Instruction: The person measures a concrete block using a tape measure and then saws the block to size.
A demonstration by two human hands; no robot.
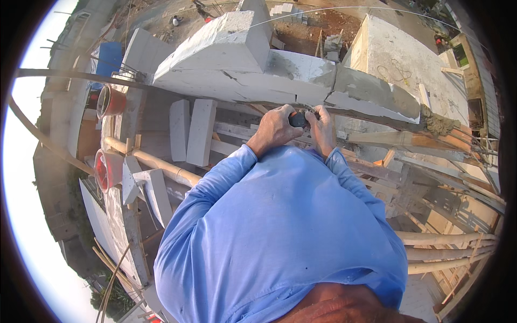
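My left hand (273,129) is closed round a small dark grey, rounded object (298,119) in front of my chest. Its exact kind does not show. On the other side of the object, my right hand (322,131) has its fingers bent in, with thumb and forefinger together. What they pinch is too small to make out. Just beyond both hands runs a low wall of pale blocks (301,75), with grey mortar smeared over its right part. A large, slanted white block (215,46) stands on its left part.
Two upright pale blocks (201,132) lean left of my hands. Red buckets (109,168) hang or stand farther left, near a bamboo pole (161,161). More bamboo poles (447,253) lie at the right. Ground far below shows beyond the wall, with stacked blocks (289,12).
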